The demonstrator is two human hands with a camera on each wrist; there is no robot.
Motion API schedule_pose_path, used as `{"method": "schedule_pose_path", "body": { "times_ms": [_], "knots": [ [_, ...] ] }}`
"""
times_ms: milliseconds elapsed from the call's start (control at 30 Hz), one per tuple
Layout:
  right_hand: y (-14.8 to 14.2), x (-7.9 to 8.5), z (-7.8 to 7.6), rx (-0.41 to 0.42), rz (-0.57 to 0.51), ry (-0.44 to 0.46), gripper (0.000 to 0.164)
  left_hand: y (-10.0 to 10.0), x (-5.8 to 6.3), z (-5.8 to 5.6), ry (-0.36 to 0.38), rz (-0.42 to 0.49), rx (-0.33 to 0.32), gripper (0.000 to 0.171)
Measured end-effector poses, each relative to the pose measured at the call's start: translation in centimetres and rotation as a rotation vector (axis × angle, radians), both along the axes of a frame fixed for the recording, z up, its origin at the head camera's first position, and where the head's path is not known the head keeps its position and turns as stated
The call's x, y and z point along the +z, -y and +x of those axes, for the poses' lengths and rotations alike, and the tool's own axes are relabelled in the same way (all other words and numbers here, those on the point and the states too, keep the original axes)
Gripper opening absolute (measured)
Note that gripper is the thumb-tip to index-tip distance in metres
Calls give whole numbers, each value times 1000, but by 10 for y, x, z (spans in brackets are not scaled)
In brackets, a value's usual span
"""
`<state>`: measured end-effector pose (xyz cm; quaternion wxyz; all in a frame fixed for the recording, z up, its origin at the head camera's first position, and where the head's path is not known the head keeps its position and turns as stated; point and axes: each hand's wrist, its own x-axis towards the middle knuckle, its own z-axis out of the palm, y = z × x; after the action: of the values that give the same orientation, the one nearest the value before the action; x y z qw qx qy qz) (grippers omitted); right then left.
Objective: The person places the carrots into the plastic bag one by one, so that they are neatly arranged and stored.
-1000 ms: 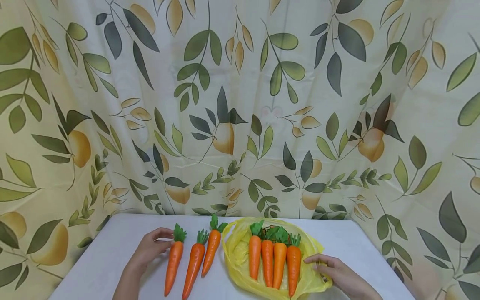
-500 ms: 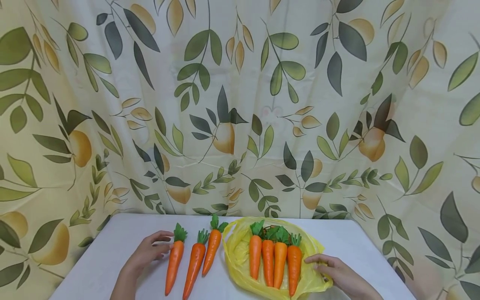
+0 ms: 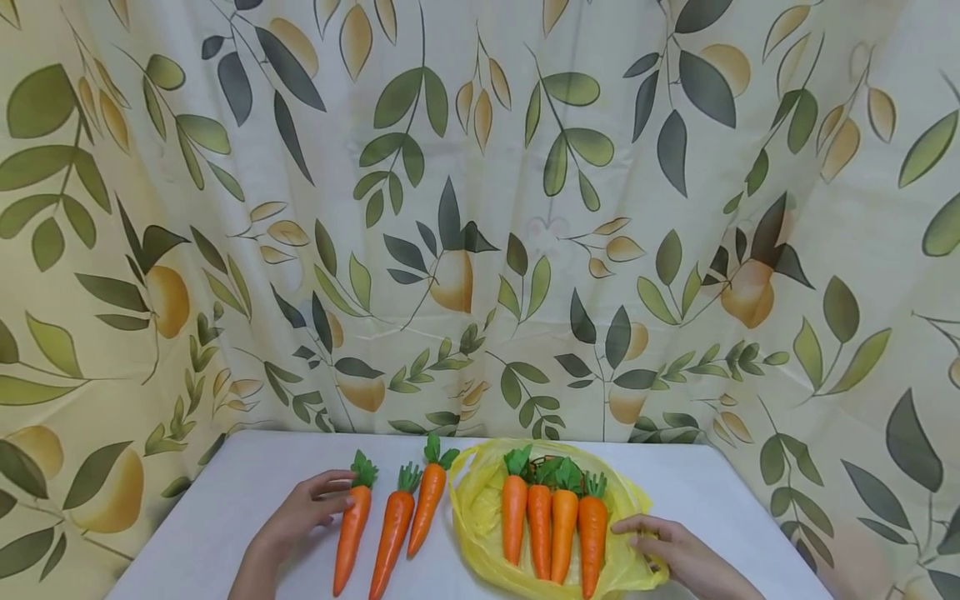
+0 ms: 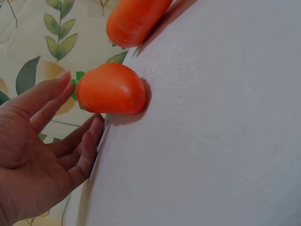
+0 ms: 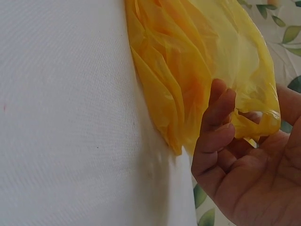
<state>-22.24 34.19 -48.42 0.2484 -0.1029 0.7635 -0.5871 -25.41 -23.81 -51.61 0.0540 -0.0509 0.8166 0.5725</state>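
Note:
Beside the leftmost carrot (image 3: 352, 537), my left hand (image 3: 296, 521) has its fingers loosely spread, fingertips right at the carrot's green top. In the left wrist view this carrot (image 4: 111, 89) appears end-on, just past the thumb and fingers. Two more orange carrots, a middle one (image 3: 392, 542) and a farther one (image 3: 427, 508), lie to its right on the white table. My right hand (image 3: 675, 554) holds the right edge of a yellow plastic bag (image 3: 480, 554). Its thin film (image 5: 256, 94) passes between thumb and bent fingers. Several carrots (image 3: 564, 533) lie side by side on the bag.
The white table (image 3: 247, 475) ends in a straight back edge. Behind it and on both sides hangs a curtain (image 3: 480, 250) printed with leaves and fruit.
The head view has shifted slightly, moving everything a little down and right in the frame. Both hands, the carrots and the bag keep about the same places.

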Motion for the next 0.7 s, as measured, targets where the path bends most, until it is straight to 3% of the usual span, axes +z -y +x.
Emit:
{"method": "schedule_pose_path", "body": {
  "times_ms": [367,700],
  "knots": [
    [0,2,0,-20,11,20,33,-6,1,3,-14,-42,-34,51],
    [-1,1,1,-11,12,-4,33,-9,1,3,-23,-70,-11,45]
  ]
}}
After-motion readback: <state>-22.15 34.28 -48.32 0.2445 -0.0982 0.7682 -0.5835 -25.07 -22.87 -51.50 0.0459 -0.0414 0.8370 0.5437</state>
